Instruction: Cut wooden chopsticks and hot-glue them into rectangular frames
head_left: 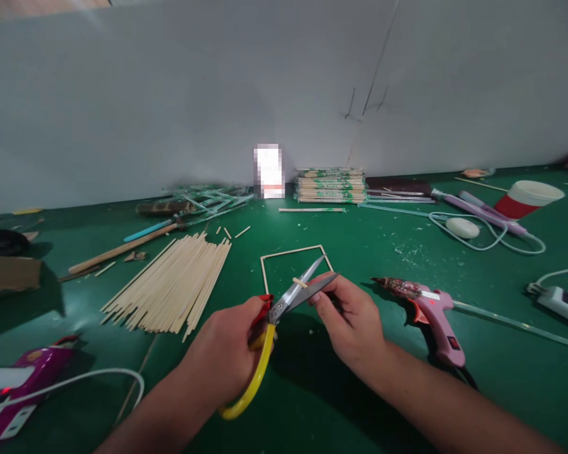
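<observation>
My left hand (227, 340) is closed round the handles of a pair of scissors (262, 372), yellow with a red part near the pivot. Their blades stand apart, pointing away and to the right. A short piece of wooden stick (300, 283) lies across the blades. My right hand (355, 315) pinches at the blades from the right with thumb and fingers, apparently on that stick, whose other end is hidden. Just behind the scissors, a frame of thin wooden sticks (291, 251) lies on the green table, its near side covered by my hands.
Loose wooden sticks (175, 284) lie fanned at left. A pink glue gun (438, 309) lies at right, a clear glue stick trailing from it. Wrapped chopstick bundles (331, 188) sit against the wall. A red-and-white cup (525, 200) and a purple device (28, 384) flank the table.
</observation>
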The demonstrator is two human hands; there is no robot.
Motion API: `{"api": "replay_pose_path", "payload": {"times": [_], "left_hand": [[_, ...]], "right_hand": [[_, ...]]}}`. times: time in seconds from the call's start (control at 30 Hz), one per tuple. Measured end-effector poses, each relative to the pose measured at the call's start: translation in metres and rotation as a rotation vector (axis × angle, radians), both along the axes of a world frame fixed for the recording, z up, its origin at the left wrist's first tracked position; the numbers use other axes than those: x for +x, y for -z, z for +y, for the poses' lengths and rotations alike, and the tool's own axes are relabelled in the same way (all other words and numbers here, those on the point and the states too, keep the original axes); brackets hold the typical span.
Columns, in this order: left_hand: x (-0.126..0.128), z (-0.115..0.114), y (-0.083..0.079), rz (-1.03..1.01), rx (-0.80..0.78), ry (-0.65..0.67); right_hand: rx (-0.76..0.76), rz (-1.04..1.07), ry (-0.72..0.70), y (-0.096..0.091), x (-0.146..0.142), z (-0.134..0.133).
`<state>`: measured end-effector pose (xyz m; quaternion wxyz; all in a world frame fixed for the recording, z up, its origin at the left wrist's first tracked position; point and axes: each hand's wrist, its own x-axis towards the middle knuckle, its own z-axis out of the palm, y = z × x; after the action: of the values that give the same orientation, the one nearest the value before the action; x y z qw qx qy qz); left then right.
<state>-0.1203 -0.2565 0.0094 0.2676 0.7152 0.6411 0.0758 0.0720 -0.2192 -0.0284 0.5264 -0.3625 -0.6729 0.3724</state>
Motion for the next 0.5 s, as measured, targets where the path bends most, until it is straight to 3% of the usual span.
{"api": "replay_pose_path", "payload": {"times": [0.3, 0.5], "left_hand": [[0.0064, 0.0039, -0.0045, -0.001, -0.058, -0.017], [0.0064, 0.0038, -0.0025, 0.018, 0.0, -0.024]], "right_hand": [[-0.068, 0.033, 0.036, -0.0023, -0.003, 0.0015], [0.04, -0.039, 0.092, -0.0094, -0.0003, 0.0015]]}}
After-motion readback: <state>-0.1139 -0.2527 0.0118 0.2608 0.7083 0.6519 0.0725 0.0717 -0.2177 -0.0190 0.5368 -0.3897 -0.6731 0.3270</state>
